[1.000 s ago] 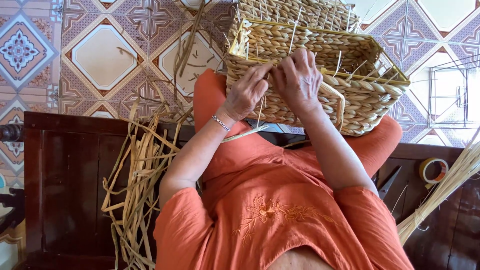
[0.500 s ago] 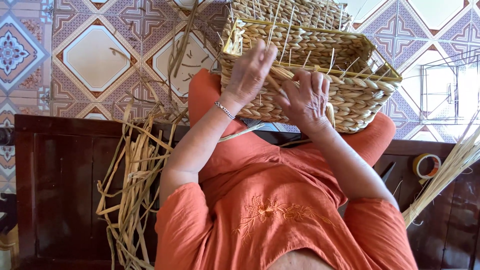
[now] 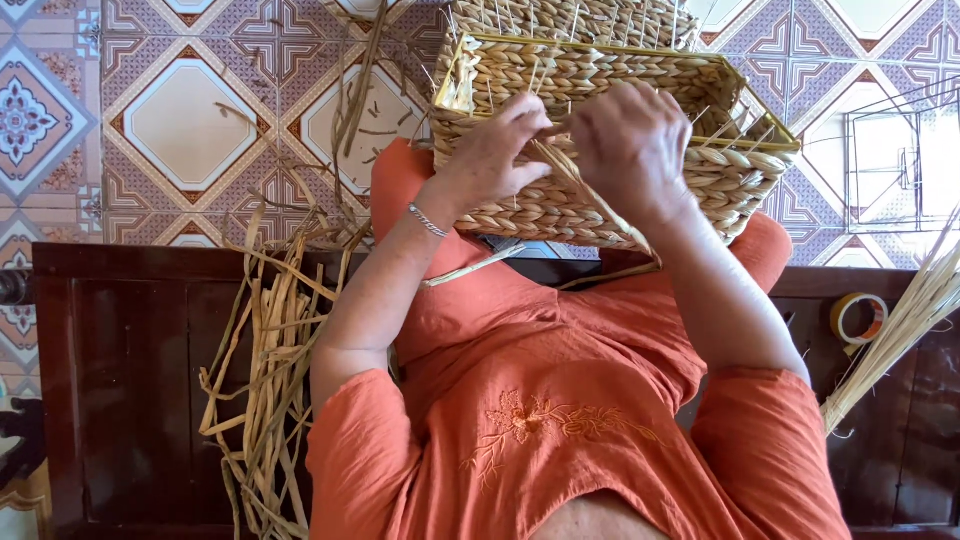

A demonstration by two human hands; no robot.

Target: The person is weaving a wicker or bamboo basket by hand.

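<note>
Woven basket, rectangular, pale straw colour, rests on the person's knees, tilted w/ its near wall facing the camera; thin stakes stick up along its rim. A flat straw strand runs diagonally across that near wall, from the top edge down toward the basket's lower right corner. Left hand sits on the near wall, left of centre; thumb and forefinger pinched on the strand's upper end. Right hand is just beside it, touching it at the fingertips, fingers curled over the wall and strand; can't tell whether it grips the strand or only presses on it. Silver bracelet on the left wrist.

Outward: orange dress covers lap and knees under the basket. Dark wooden bench under the person. Loose straw bundle hangs over the bench's front edge at left, trailing onto the patterned tile floor. At the bench's right end, a tape roll and a sheaf of thin straws near it. Wire frame on the floor far right. Nothing lies between the hands and the basket.
</note>
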